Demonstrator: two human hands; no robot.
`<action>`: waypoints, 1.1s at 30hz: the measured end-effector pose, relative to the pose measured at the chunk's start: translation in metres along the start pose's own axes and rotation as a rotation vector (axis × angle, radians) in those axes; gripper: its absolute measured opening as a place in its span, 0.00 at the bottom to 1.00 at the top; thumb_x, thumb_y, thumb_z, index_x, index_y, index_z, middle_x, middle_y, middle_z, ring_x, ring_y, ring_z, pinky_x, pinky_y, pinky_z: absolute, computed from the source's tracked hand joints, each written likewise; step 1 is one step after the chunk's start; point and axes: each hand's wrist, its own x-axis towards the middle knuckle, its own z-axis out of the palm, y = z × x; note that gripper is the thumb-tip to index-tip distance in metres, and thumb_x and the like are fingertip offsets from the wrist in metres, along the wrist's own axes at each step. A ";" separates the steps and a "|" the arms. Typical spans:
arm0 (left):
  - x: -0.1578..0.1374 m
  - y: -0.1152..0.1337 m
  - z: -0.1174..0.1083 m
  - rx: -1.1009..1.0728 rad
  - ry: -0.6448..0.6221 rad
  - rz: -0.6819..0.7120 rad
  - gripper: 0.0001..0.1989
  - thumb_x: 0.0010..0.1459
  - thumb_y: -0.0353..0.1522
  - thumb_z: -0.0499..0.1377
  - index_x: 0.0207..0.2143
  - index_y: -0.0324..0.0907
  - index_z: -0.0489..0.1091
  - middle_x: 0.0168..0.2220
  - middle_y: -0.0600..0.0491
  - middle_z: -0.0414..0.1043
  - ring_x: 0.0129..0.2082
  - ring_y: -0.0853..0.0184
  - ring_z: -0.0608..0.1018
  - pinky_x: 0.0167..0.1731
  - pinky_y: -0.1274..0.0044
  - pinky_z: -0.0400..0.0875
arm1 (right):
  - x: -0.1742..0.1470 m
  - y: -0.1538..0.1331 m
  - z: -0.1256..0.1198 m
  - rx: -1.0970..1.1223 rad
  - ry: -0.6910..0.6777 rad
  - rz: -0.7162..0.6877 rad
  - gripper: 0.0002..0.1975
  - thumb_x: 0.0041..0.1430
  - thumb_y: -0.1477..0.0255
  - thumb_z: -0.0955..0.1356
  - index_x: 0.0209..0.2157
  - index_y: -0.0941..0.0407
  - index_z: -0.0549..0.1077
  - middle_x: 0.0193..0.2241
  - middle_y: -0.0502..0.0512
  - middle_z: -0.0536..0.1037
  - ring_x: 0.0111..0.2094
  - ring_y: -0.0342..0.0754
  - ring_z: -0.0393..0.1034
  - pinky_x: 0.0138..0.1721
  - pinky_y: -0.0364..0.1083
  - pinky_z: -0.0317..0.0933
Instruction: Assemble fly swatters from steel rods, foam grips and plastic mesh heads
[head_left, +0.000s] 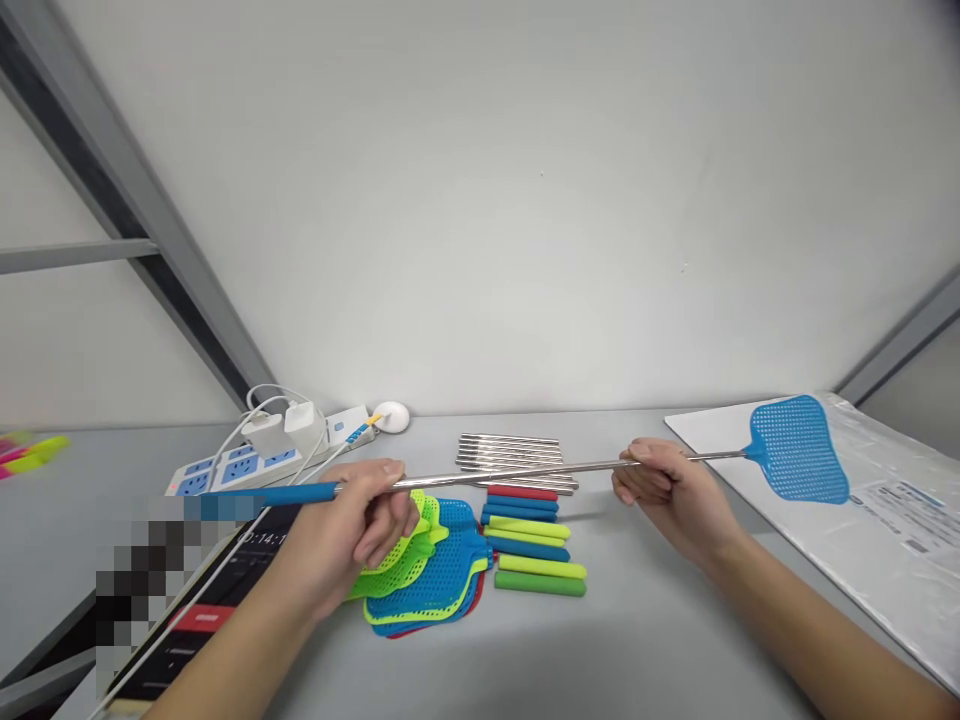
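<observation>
Stretched between my two hands is a fly swatter with a blue mesh head [799, 450], a long extended metal rod [517, 474] and a blue handle [296, 493]. My left hand [367, 515] is closed round it where the handle meets the rod. Near the head, my right hand [671, 485] pinches the thin end of the rod. Below the rod lie loose swatter heads [427, 575] in blue, green, yellow and red, overlapping in a pile. Beside them is a column of coloured handles [536, 582]. Several metal rods [510, 450] lie behind.
At the back left, a power strip [240, 466] holds white chargers [304, 425] with cables. A tablet-like screen [225, 590] shows a timer, partly behind my left arm. A plastic-wrapped white package [885, 520] covers the right side. Grey frame bars flank the white wall [540, 200].
</observation>
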 end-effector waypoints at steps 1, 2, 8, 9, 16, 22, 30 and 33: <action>0.002 0.002 -0.003 -0.019 0.024 -0.002 0.30 0.60 0.36 0.53 0.05 0.44 0.56 0.06 0.59 0.45 0.10 0.74 0.56 0.27 0.76 0.67 | 0.001 -0.002 -0.002 0.002 0.020 -0.015 0.23 0.57 0.69 0.68 0.14 0.52 0.55 0.15 0.43 0.45 0.19 0.42 0.39 0.26 0.47 0.54; 0.004 0.005 -0.006 -0.045 0.053 -0.009 0.30 0.60 0.37 0.53 0.05 0.43 0.56 0.05 0.59 0.44 0.09 0.75 0.55 0.25 0.76 0.67 | 0.002 -0.005 -0.004 0.004 0.051 -0.034 0.23 0.57 0.69 0.68 0.14 0.52 0.54 0.15 0.43 0.44 0.19 0.42 0.38 0.25 0.47 0.54; 0.011 0.017 -0.008 -0.247 0.303 -0.038 0.28 0.59 0.34 0.52 0.07 0.43 0.53 0.06 0.59 0.43 0.09 0.74 0.54 0.21 0.78 0.64 | 0.009 -0.014 -0.017 0.018 0.165 -0.082 0.25 0.58 0.70 0.67 0.14 0.53 0.50 0.15 0.43 0.41 0.20 0.42 0.36 0.24 0.46 0.51; 0.011 0.017 -0.006 -0.275 0.329 -0.020 0.27 0.60 0.34 0.52 0.08 0.43 0.53 0.06 0.59 0.43 0.10 0.74 0.54 0.21 0.78 0.64 | 0.009 -0.013 -0.016 0.025 0.176 -0.081 0.25 0.58 0.69 0.67 0.14 0.53 0.50 0.15 0.43 0.41 0.20 0.43 0.36 0.23 0.46 0.51; -0.002 -0.005 0.023 -0.367 0.353 0.108 0.25 0.65 0.36 0.49 0.14 0.43 0.57 0.08 0.61 0.47 0.11 0.73 0.54 0.22 0.78 0.63 | -0.001 0.016 0.010 0.025 0.096 0.060 0.26 0.63 0.58 0.64 0.16 0.52 0.55 0.13 0.43 0.47 0.19 0.43 0.42 0.26 0.46 0.56; -0.022 -0.035 0.046 -0.185 0.085 0.003 0.27 0.66 0.42 0.50 0.14 0.45 0.53 0.09 0.60 0.50 0.13 0.71 0.58 0.22 0.75 0.64 | -0.018 0.044 0.024 -0.053 -0.029 0.117 0.27 0.65 0.54 0.62 0.15 0.52 0.56 0.14 0.44 0.51 0.20 0.43 0.50 0.30 0.47 0.57; -0.029 -0.041 0.051 -0.158 -0.097 -0.118 0.28 0.62 0.48 0.52 0.15 0.46 0.48 0.12 0.62 0.43 0.14 0.73 0.52 0.19 0.77 0.57 | -0.033 0.048 0.038 -0.104 -0.139 0.219 0.30 0.63 0.51 0.62 0.14 0.52 0.51 0.14 0.44 0.47 0.21 0.45 0.53 0.30 0.48 0.54; -0.021 -0.028 0.039 -0.157 0.009 -0.095 0.26 0.62 0.44 0.54 0.17 0.45 0.47 0.15 0.62 0.41 0.17 0.73 0.49 0.19 0.78 0.49 | -0.032 0.041 0.040 -0.087 -0.102 0.208 0.30 0.64 0.53 0.63 0.15 0.51 0.48 0.15 0.43 0.44 0.20 0.44 0.44 0.30 0.48 0.53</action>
